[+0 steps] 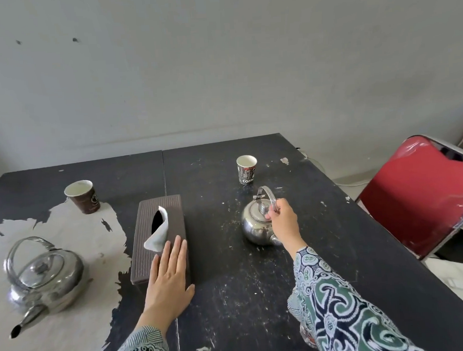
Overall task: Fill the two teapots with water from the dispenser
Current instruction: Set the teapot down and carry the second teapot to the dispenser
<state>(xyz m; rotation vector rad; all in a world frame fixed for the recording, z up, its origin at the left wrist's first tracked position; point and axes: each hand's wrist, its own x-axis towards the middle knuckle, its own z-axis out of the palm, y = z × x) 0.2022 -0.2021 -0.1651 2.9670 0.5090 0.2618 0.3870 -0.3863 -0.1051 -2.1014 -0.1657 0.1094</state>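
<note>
Worn black table [231, 296]; right hand [284, 223] seemingly grips shiny small teapot [254, 227] handle; left hand [170, 280] flat, fingers spread.

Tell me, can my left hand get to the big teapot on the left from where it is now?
Probably yes. The left hand lies flat on the tissue box, holding nothing, and the worn table between it and the big teapot looks bare.

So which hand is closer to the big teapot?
Left. The left hand lies flat on the tissue box, beside the big teapot; the right hand holds the small teapot's handle, farther away.
</note>
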